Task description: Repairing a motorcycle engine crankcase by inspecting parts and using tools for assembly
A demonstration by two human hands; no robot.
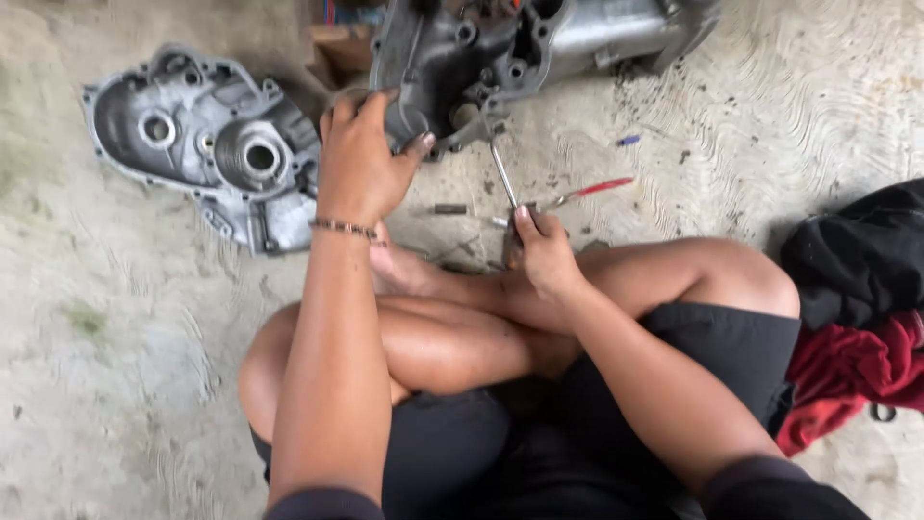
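Note:
I sit cross-legged on a concrete floor. My left hand (361,159) rests on the near edge of a dark grey engine casing (481,48) at the top centre, fingers curled over its rim. In my right hand (544,252) is the handle of a metal wrench (502,173), whose shaft runs up to a fitting on the casing's lower edge. A bead bracelet sits on my left wrist.
A separate silver engine cover (207,140) lies on the floor at the upper left. A red-handled screwdriver (592,190), a small blue piece (628,141) and a short metal part (449,208) lie near the casing. Black and red cloth (857,318) is heaped at the right.

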